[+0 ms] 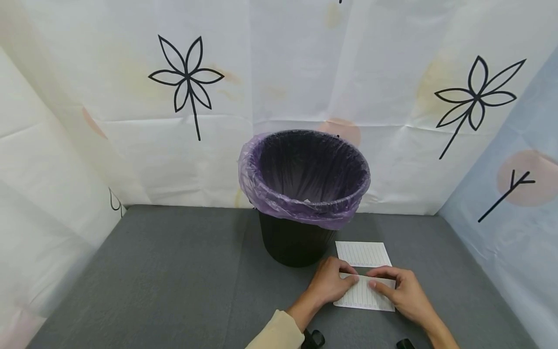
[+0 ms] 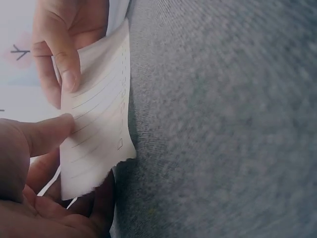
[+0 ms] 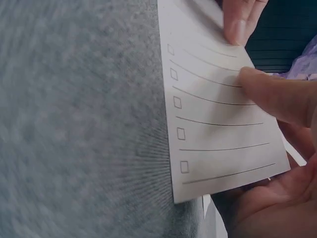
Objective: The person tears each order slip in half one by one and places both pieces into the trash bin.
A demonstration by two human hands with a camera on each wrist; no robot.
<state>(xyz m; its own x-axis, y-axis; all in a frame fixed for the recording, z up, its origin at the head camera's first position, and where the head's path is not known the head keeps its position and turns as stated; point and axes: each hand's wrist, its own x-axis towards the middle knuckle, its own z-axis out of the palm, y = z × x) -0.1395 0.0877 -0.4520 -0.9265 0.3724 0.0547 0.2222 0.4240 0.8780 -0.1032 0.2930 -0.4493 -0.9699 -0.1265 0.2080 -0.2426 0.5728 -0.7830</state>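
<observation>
A lined slip of paper with a row of small checkboxes (image 1: 365, 296) is held between both hands, close over the grey surface. My left hand (image 1: 330, 282) pinches its left part, thumb on the printed face and fingers behind. On the right, my right hand (image 1: 404, 293) pinches it the same way, the two thumbs close together near its far edge. In the left wrist view the slip (image 2: 101, 104) bows and one short end looks ragged. Its opposite end is straight in the right wrist view, where the checkboxes on the slip (image 3: 218, 119) show clearly. Behind it lies a second lined paper (image 1: 362, 253).
A black bin (image 1: 289, 245) lined with a purple bag (image 1: 301, 209) stands just behind and left of the papers. A small white bit (image 1: 307, 200) shows inside it. Printed cloth walls (image 1: 218, 160) enclose the grey surface (image 1: 165, 281) at the back and sides.
</observation>
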